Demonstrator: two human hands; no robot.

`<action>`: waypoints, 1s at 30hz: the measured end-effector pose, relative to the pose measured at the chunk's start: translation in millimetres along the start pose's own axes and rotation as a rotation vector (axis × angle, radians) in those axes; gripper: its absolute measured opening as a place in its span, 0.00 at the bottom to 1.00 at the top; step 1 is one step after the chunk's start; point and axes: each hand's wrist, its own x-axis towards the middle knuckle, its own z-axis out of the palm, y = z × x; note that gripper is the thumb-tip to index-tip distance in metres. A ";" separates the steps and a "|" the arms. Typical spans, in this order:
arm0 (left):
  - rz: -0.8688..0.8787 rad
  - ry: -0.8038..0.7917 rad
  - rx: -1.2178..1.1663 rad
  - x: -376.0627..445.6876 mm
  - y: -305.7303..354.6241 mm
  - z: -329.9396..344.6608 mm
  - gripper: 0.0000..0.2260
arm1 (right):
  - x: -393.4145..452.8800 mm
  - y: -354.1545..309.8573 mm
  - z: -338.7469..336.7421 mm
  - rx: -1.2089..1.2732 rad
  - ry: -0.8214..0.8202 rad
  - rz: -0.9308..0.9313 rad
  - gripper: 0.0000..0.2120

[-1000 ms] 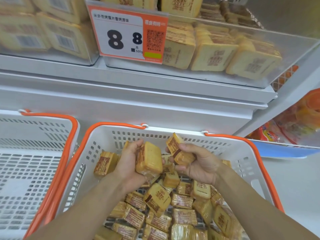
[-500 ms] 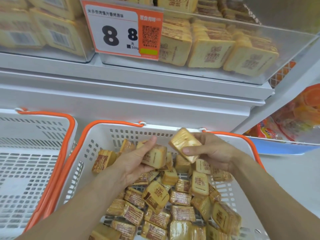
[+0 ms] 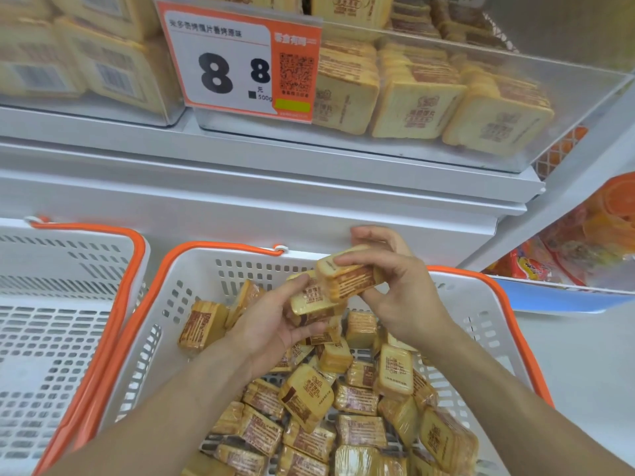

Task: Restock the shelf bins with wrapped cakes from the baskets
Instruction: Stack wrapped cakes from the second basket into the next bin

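Both hands meet above the far half of the middle basket, each holding wrapped cakes. Palm up, the left hand cradles a small stack of cakes, thumb pressed on the top one and fingers curled beneath. Just right of it and slightly higher, the right hand pinches a single wrapped cake between thumb and fingers, and that cake's near-left corner touches or overlaps the left hand's stack. Under and near the hands, the white basket with its orange rim holds a loose heap of more wrapped cakes, lying at all angles; one cake leans against the basket's left wall, just left of the left wrist. Beside it on the left stands a second white basket with the same orange rim. Far above, on the white shelf, a clear bin holds upright rows of the same cakes, well apart from the hands. An orange and white price tag reading 8.8 hangs on the bin's front, and another clear bin of cakes sits to its left. Orange snack packets lie on a lower shelf at the right.
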 end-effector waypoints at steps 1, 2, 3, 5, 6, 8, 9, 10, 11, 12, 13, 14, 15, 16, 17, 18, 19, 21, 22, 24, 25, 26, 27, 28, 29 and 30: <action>0.017 -0.005 0.009 -0.2 -0.3 0.2 0.13 | -1.5 1.2 1.9 -0.057 -0.005 -0.032 0.27; 0.031 -0.001 0.018 -0.4 -0.8 -0.2 0.14 | -3.4 2.0 3.1 -0.090 -0.018 -0.048 0.27; 0.039 0.007 0.029 -0.6 -1.0 -0.8 0.15 | -5.2 2.8 3.9 -0.102 -0.041 -0.049 0.28; 0.052 0.018 0.043 -0.4 -1.4 -3.6 0.16 | -8.6 1.8 4.0 -0.074 -0.125 0.001 0.29; 0.055 0.025 0.035 -0.3 -1.1 -4.5 0.16 | -9.8 1.1 3.3 -0.043 -0.179 0.040 0.29; 0.061 0.040 0.022 -0.4 -0.2 -5.5 0.16 | -11.4 -0.8 1.7 0.013 -0.268 0.101 0.28; 0.067 0.044 0.029 -0.3 -0.1 -5.8 0.16 | -11.8 -1.8 1.7 0.031 -0.284 0.120 0.29; 0.075 0.048 0.044 0.1 0.2 -5.6 0.16 | -12.0 -2.0 2.0 0.048 -0.281 0.137 0.31; 0.085 0.051 0.057 0.7 0.3 -5.1 0.17 | -12.1 -1.9 2.4 0.065 -0.267 0.159 0.35; 0.095 0.050 0.072 1.5 -0.4 -5.4 0.17 | -12.2 -1.6 2.4 0.082 -0.249 0.182 0.38; 0.104 0.048 0.083 1.9 -1.0 -5.5 0.17 | -12.0 -1.1 2.1 0.090 -0.233 0.199 0.39; 0.110 0.048 0.092 1.5 -0.9 -5.2 0.17 | -11.7 -0.5 1.4 0.081 -0.219 0.204 0.37; 0.115 0.047 0.105 0.8 -0.7 -4.5 0.17 | -11.1 -0.3 0.6 0.054 -0.207 0.202 0.35; 0.121 0.042 0.125 0.2 -0.5 -4.1 0.18 | -10.7 0.1 -0.5 0.021 -0.195 0.201 0.32; 0.128 0.038 0.148 -0.8 -0.5 -3.5 0.18 | -10.6 0.2 -1.5 -0.013 -0.185 0.199 0.31; 0.136 0.041 0.168 -1.2 -0.8 -2.9 0.18 | -10.7 0.4 -2.0 -0.050 -0.176 0.198 0.31; 0.143 0.050 0.183 -0.9 -1.5 -2.6 0.18 | -10.7 -0.8 -1.9 -0.091 -0.168 0.200 0.31; 0.156 0.076 0.210 0.4 -3.7 -2.4 0.19 | -11.1 -4.9 0.1 -0.185 -0.170 0.218 0.34; 0.159 0.088 0.214 1.1 -4.9 -1.6 0.20 | -11.3 -7.3 1.7 -0.222 -0.186 0.248 0.36; 0.167 0.119 0.208 1.6 -7.4 -0.2 0.21 | -12.1 -11.8 5.3 -0.262 -0.234 0.322 0.36; 0.183 0.140 0.210 1.6 -8.5 0.5 0.20 | -13.0 -13.4 7.9 -0.280 -0.253 0.334 0.36; 0.205 0.160 0.218 1.4 -9.4 1.6 0.18 | -14.0 -14.9 10.5 -0.288 -0.265 0.343 0.36; 0.228 0.178 0.235 0.7 -9.7 2.8 0.16 | -14.7 -15.6 13.0 -0.261 -0.266 0.362 0.37; 0.249 0.194 0.260 -0.5 -9.5 4.3 0.15 | -14.8 -16.2 15.0 -0.195 -0.256 0.403 0.37; 0.264 0.205 0.290 -1.4 -9.2 4.9 0.14 | -14.1 -17.0 15.8 -0.101 -0.236 0.462 0.38; 0.275 0.208 0.312 -2.0 -8.9 5.1 0.14 | -12.5 -17.9 15.7 0.004 -0.214 0.531 0.37</action>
